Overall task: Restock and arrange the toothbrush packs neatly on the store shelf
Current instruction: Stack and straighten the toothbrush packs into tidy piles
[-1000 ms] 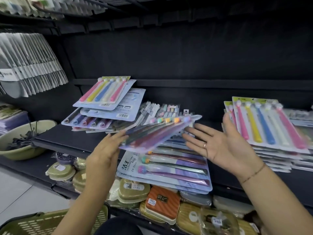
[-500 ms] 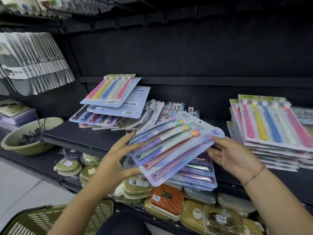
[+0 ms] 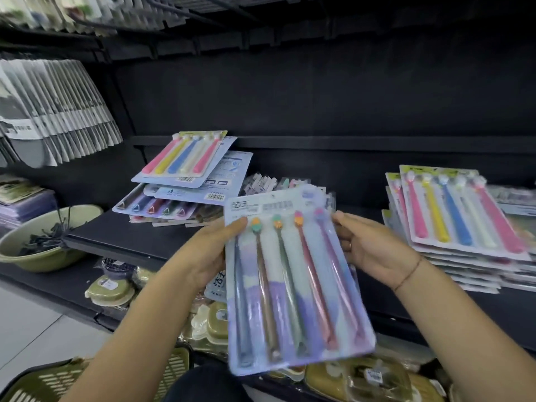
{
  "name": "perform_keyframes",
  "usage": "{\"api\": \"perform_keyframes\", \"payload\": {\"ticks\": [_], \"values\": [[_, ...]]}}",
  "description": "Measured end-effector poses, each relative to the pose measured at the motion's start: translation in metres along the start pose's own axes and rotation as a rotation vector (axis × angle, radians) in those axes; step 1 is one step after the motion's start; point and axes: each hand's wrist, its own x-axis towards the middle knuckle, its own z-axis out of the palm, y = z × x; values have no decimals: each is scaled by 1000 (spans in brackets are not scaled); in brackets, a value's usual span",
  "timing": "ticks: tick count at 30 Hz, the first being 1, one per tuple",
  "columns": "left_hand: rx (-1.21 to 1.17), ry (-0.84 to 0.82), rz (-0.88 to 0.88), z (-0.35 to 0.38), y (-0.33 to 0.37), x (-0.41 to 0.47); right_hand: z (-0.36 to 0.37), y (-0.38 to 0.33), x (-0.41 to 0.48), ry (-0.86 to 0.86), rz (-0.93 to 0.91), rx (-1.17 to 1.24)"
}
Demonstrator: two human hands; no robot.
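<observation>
In front of the shelf [image 3: 116,236], toothbrush pack [image 3: 293,280] held upright, left hand [image 3: 208,256] and right hand [image 3: 368,250] each gripping a side edge (not yet placed); right stack [image 3: 464,227] on the shelf squared, left pile [image 3: 185,184] jumbled, so much sorting likely remains.

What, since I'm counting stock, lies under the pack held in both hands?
Under the held pack, one corner of a similar pack shows at its left edge, with soap cases lower down. Everything else beneath is covered.

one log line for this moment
step: toothbrush pack held, not yet shelved | left hand: grips pack's left edge | right hand: grips its right edge | pack: brush heads up
</observation>
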Motion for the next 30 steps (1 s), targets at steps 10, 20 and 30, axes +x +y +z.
{"api": "perform_keyframes", "payload": {"ticks": [10,20,30], "values": [[-326,391,14,10,-64,-51,-28,46,-46,120,51,-108],[486,578,264,-21,-61,-44,-31,56,11,340,-107,-400],[394,329,133,-8,-59,-11,-18,28,63,460,-192,-749]]}}
